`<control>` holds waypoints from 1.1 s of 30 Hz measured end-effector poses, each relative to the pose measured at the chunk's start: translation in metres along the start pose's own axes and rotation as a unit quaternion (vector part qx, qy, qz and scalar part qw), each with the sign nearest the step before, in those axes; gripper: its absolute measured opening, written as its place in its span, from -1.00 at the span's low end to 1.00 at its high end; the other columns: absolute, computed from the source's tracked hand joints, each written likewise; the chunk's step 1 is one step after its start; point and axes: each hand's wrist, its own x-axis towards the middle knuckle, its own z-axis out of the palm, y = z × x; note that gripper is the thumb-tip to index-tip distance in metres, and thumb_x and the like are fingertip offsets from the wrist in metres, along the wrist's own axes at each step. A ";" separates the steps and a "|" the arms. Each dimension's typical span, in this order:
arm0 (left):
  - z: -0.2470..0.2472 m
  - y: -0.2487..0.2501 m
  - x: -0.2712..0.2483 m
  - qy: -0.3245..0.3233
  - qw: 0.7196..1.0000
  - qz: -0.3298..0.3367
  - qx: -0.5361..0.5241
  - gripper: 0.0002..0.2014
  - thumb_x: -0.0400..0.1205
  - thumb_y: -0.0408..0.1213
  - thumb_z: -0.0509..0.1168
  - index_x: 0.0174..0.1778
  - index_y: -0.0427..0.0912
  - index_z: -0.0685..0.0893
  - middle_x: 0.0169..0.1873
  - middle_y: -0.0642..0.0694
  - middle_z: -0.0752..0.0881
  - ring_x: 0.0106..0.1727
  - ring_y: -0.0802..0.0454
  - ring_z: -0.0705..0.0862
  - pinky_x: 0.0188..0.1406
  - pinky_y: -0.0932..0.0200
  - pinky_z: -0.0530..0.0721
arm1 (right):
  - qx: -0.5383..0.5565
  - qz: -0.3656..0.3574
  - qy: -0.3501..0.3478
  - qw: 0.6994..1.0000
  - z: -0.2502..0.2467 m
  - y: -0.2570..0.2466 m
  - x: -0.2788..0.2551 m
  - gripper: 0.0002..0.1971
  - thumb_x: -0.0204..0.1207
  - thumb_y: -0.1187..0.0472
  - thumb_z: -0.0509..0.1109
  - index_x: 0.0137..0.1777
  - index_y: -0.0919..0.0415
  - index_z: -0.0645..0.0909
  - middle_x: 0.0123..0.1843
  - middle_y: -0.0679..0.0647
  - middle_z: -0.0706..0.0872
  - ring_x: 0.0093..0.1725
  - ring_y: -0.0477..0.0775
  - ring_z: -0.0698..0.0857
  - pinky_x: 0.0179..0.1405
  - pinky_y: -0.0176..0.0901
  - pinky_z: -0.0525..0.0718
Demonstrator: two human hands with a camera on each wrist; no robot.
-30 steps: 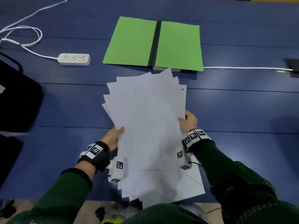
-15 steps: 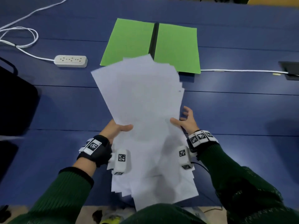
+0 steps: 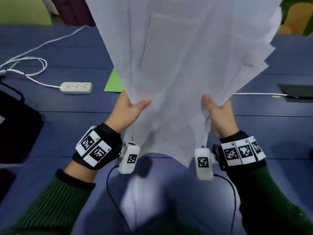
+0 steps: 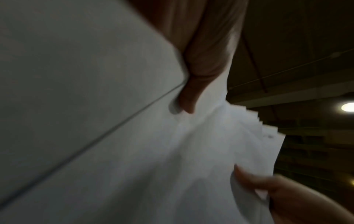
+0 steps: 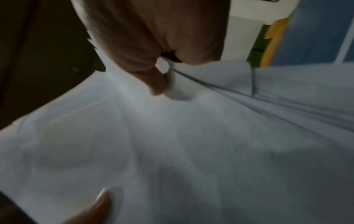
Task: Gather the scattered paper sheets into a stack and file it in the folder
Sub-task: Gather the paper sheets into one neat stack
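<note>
Blue counter [image 3: 50,133] beneath. White paper sheets [image 3: 177,65] upright above it, fanned unevenly, hiding most of green folder [image 3: 113,83]. Left hand [image 3: 126,112] and right hand [image 3: 218,114] grip lower edges; thumbs in front, fingers behind, pinching sheets.

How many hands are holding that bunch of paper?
2. The left hand grips the paper sheets at their left edge, the right hand at their right edge.

The head view looks forward and down from above the blue table [image 3: 67,126]. Each wrist view looks along its hand, very close to the fingers. All three share the raised paper sheets [image 3: 177,65].
</note>
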 end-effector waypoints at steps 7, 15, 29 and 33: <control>0.024 -0.002 0.019 0.039 0.998 0.040 -0.031 -0.93 0.56 -0.60 0.30 -0.15 -0.38 0.59 -0.40 0.36 0.71 -0.32 0.58 0.64 -0.16 0.66 0.52 | 0.073 -0.063 0.095 0.991 0.005 -0.014 0.012 -0.84 0.58 0.41 0.25 0.00 0.13 0.42 -0.08 -0.14 0.58 -0.23 -0.53 0.64 -0.04 -0.65 0.56; 0.005 -0.040 0.047 0.014 0.997 -0.029 -0.075 -0.73 0.37 -0.51 0.45 -0.09 -0.13 0.66 -0.27 0.22 0.81 -0.14 0.33 0.74 -0.07 0.43 0.64 | -0.014 -0.031 0.018 0.999 -0.032 0.015 0.047 -0.75 0.38 0.56 0.41 -0.23 0.17 0.60 -0.45 -0.33 0.74 -0.35 -0.42 0.70 -0.23 -0.54 0.65; 0.042 -0.020 0.068 0.110 0.989 0.042 -0.088 -0.67 0.49 -0.64 0.37 -0.31 -0.04 0.74 -0.43 0.28 0.74 -0.31 0.41 0.68 -0.11 0.41 0.67 | 0.039 -0.065 0.134 0.988 -0.017 0.005 0.056 -0.76 0.42 0.54 0.40 0.00 0.25 0.59 -0.40 -0.34 0.75 -0.32 -0.48 0.68 -0.24 -0.63 0.57; 0.063 -0.004 0.057 0.142 0.982 0.120 -0.046 -0.76 0.58 -0.40 0.31 -0.03 0.08 0.63 -0.23 0.46 0.70 -0.18 0.54 0.62 -0.02 0.52 0.57 | 0.087 -0.124 0.173 0.973 0.009 -0.012 0.041 -0.82 0.53 0.43 0.34 0.02 0.16 0.55 -0.07 -0.12 0.67 -0.24 -0.52 0.66 -0.05 -0.59 0.59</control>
